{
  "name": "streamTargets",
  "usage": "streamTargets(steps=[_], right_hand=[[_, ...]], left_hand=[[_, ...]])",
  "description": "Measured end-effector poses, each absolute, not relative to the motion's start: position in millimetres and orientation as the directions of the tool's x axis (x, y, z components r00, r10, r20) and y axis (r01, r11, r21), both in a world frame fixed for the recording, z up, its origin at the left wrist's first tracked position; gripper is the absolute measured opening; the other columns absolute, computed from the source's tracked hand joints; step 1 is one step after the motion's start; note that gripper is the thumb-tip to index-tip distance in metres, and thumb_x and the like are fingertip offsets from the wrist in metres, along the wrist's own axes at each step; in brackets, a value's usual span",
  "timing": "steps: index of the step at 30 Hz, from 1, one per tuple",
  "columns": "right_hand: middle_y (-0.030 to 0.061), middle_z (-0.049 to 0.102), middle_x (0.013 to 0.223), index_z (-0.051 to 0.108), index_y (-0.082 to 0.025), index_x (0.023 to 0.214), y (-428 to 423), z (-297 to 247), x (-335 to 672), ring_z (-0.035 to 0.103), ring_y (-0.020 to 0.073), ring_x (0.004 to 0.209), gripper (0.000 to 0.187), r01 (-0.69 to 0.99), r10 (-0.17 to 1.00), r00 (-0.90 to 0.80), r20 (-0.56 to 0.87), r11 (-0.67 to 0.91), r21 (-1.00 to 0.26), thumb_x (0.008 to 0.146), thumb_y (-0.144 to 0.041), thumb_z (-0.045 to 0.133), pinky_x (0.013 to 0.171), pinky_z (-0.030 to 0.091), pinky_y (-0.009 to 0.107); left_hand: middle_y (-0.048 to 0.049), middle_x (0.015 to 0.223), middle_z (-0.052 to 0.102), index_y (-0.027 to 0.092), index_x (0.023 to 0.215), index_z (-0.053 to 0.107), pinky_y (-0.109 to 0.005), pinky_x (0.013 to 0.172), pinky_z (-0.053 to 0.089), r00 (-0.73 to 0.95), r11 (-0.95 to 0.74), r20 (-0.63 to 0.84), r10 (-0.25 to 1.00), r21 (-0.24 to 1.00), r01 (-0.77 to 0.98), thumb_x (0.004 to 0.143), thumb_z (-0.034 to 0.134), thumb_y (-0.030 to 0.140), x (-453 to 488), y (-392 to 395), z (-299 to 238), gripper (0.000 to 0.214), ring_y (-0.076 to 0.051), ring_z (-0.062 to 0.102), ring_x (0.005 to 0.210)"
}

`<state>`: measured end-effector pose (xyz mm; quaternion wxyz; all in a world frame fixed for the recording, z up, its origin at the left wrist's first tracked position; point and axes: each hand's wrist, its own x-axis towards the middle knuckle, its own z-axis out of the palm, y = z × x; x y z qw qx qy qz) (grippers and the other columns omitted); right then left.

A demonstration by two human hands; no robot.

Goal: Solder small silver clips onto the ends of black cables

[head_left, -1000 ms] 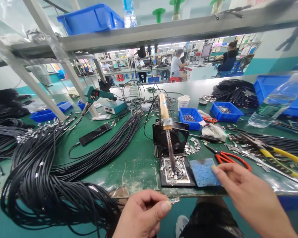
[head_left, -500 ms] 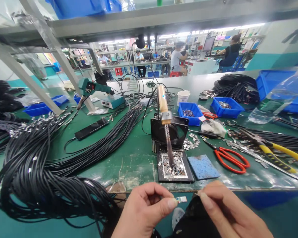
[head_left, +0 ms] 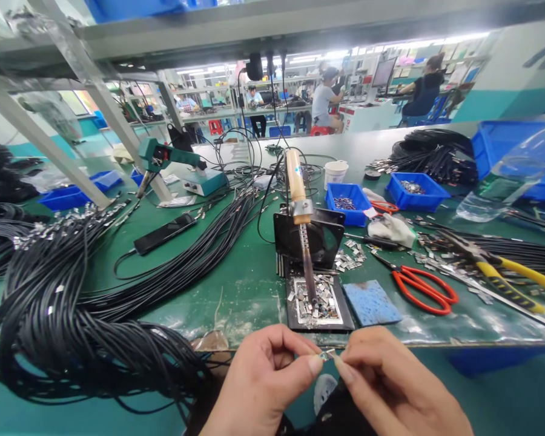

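Observation:
Over the table's front edge, my left hand [head_left: 272, 375] pinches a small silvery connector [head_left: 327, 355] with a bit of green between thumb and forefinger. My right hand [head_left: 390, 375] is closed in a pinch too, its fingertips at the connector's right end; whatever tiny piece they hold is hidden. Just beyond the hands, a soldering iron [head_left: 295, 181] with a wooden handle leans on a black fan [head_left: 309, 236], tip down among loose metal pieces on a black plate [head_left: 295, 321]. A blue sponge [head_left: 372, 303] lies right of the plate.
Bundled black cables [head_left: 131, 315] spread over the left side. To the right lie red-handled scissors [head_left: 424, 290], yellow-handled pliers [head_left: 490, 272] and scattered metal shells [head_left: 349, 257]. Farther back are small blue bins [head_left: 347, 215], a paper cup [head_left: 336, 172] and a plastic bottle [head_left: 490, 194].
My right hand has moved left, bringing its fingertips from apart to the connector's end. My left hand keeps its pinch almost in place. The view has shifted slightly.

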<state>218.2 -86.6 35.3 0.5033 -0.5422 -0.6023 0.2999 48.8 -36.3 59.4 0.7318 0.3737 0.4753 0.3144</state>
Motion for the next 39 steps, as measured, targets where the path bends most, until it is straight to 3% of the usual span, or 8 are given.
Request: streamTargets(steps=[5, 9, 12, 15, 19, 29, 39], right_hand=[[0.0006, 0.062, 0.099, 0.065, -0.022, 0.084, -82.5, 34.4, 222.5, 0.064, 0.0087, 0.083, 0.004, 0.455, 0.916, 0.077, 0.393, 0.319, -0.832, 0.087, -0.024, 0.065, 0.075, 0.051, 0.016], [-0.0001, 0.066, 0.106, 0.065, -0.023, 0.091, -80.9, 32.5, 222.9, 0.066, 0.0086, 0.094, 0.004, 0.490, 0.916, 0.006, 0.400, 0.346, -0.800, 0.087, -0.022, 0.065, 0.088, 0.053, 0.015], [-0.0008, 0.067, 0.105, 0.065, -0.023, 0.091, -80.0, 30.0, 222.4, 0.067, 0.0079, 0.093, 0.005, 0.467, 0.918, 0.013, 0.396, 0.344, -0.814, 0.087, -0.020, 0.066, 0.088, 0.054, 0.014], [0.0010, 0.067, 0.105, 0.065, -0.021, 0.090, -77.6, 28.4, 222.3, 0.068, 0.0090, 0.092, 0.005, 0.457, 0.910, 0.028, 0.413, 0.356, -0.815, 0.086, -0.019, 0.067, 0.085, 0.055, 0.014], [-0.0013, 0.067, 0.103, 0.065, -0.023, 0.091, -73.5, 26.5, 223.2, 0.068, 0.0072, 0.090, 0.009, 0.483, 0.884, 0.021, 0.467, 0.400, -0.779, 0.085, -0.017, 0.068, 0.088, 0.054, 0.013], [-0.0049, 0.064, 0.107, 0.060, -0.026, 0.097, -64.9, 22.0, 219.4, 0.067, 0.0055, 0.094, 0.017, 0.434, 0.897, 0.025, 0.442, 0.389, -0.813, 0.086, -0.015, 0.066, 0.082, 0.056, 0.012], [-0.0049, 0.065, 0.104, 0.062, -0.025, 0.094, -62.4, 23.6, 218.3, 0.067, 0.0047, 0.092, 0.014, 0.452, 0.893, 0.054, 0.446, 0.376, -0.809, 0.086, -0.014, 0.066, 0.085, 0.055, 0.012]], left_hand=[[-0.0007, 0.082, 0.072, 0.015, 0.073, 0.066, -0.003, 0.064, 0.051, 0.333, 0.537, -0.487, 0.808, 0.841, -0.073, 0.065, 0.086, 0.052, 48.7, -35.1, 54.8, 0.043, -0.002, 0.064, 0.071], [-0.0013, 0.081, 0.072, 0.014, 0.072, 0.067, -0.004, 0.067, 0.052, 0.304, 0.542, -0.499, 0.812, 0.837, -0.074, 0.064, 0.087, 0.054, 49.4, -32.2, 57.7, 0.045, -0.002, 0.064, 0.072], [-0.0013, 0.081, 0.072, 0.014, 0.071, 0.067, -0.004, 0.066, 0.052, 0.296, 0.546, -0.504, 0.811, 0.834, -0.077, 0.063, 0.088, 0.053, 50.7, -30.7, 57.9, 0.045, -0.002, 0.064, 0.071], [0.0006, 0.074, 0.070, 0.015, 0.072, 0.066, -0.001, 0.054, 0.046, 0.306, 0.560, -0.513, 0.802, 0.824, -0.088, 0.064, 0.087, 0.051, 52.7, -29.4, 57.7, 0.043, 0.000, 0.060, 0.061], [0.0036, 0.065, 0.065, 0.015, 0.070, 0.063, 0.001, 0.042, 0.037, 0.311, 0.583, -0.521, 0.795, 0.799, -0.151, 0.065, 0.088, 0.038, 56.2, -25.8, 59.2, 0.035, 0.003, 0.051, 0.050], [0.0048, 0.060, 0.062, 0.015, 0.065, 0.060, 0.000, 0.039, 0.033, 0.252, 0.587, -0.541, 0.802, 0.792, -0.167, 0.066, 0.080, 0.024, 62.0, -17.2, 60.7, 0.023, 0.005, 0.043, 0.044], [0.0058, 0.059, 0.058, 0.016, 0.065, 0.059, -0.003, 0.035, 0.028, 0.224, 0.598, -0.561, 0.797, 0.786, -0.158, 0.065, 0.080, 0.026, 62.8, -15.3, 61.2, 0.024, 0.005, 0.039, 0.040]])
